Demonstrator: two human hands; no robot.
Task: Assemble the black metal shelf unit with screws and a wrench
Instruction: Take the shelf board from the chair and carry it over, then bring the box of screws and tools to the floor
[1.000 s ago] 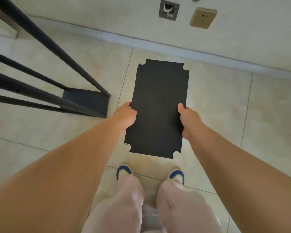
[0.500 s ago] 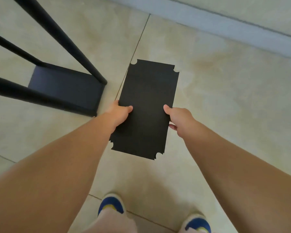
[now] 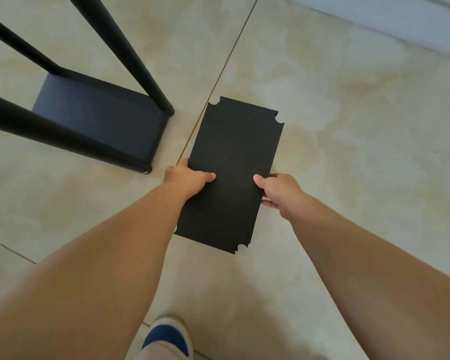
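Observation:
A flat black shelf panel (image 3: 231,162) with notched corners is held low over the tiled floor, its long side pointing away from me. My left hand (image 3: 187,178) grips its left edge, thumb on top. My right hand (image 3: 278,193) grips the right edge, thumb on top and fingers underneath. To the left stands the black metal shelf frame (image 3: 99,120), with round upright legs and a bottom shelf in place near the floor. No screws or wrench are in view.
Beige floor tiles with a grout line (image 3: 218,79) run under the panel. A pale baseboard (image 3: 400,19) crosses the top right. My blue-and-white shoe (image 3: 166,339) shows at the bottom edge.
The view has tilted down and closed in on the floor; the wall sockets have left the view. The panel, still in both hands, has moved lower and closer to the frame's bottom corner.

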